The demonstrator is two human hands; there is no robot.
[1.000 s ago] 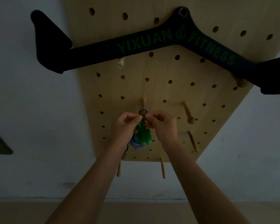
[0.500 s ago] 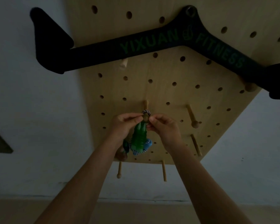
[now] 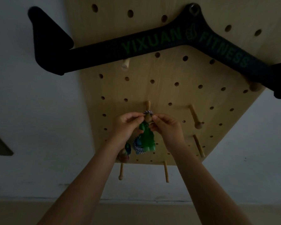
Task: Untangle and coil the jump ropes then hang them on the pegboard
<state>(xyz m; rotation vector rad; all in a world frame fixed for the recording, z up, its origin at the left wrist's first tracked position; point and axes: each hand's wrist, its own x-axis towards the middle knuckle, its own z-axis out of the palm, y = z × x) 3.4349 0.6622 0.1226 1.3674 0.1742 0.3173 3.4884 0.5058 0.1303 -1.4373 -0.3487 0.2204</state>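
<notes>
A coiled jump rope (image 3: 137, 145) of blue-and-white braided cord hangs with its green handles (image 3: 147, 138) pointing down in front of a wooden pegboard (image 3: 169, 70). A loop of its cord (image 3: 148, 112) lies over the knob of a wooden peg (image 3: 147, 105). My left hand (image 3: 126, 125) pinches the loop from the left. From the right, my right hand (image 3: 166, 127) pinches the same loop. A second, reddish handle (image 3: 124, 155) hangs below my left wrist.
A black V-shaped fitness bar (image 3: 136, 46) lettered YIXUAN FITNESS rests on pegs across the upper board. Several bare wooden pegs (image 3: 194, 116) stick out at the right and along the bottom edge. A pale wall surrounds the board.
The rope loop has gone up a little and settled over the peg's knob, with both hands following it. The green handles hang lower and straighter.
</notes>
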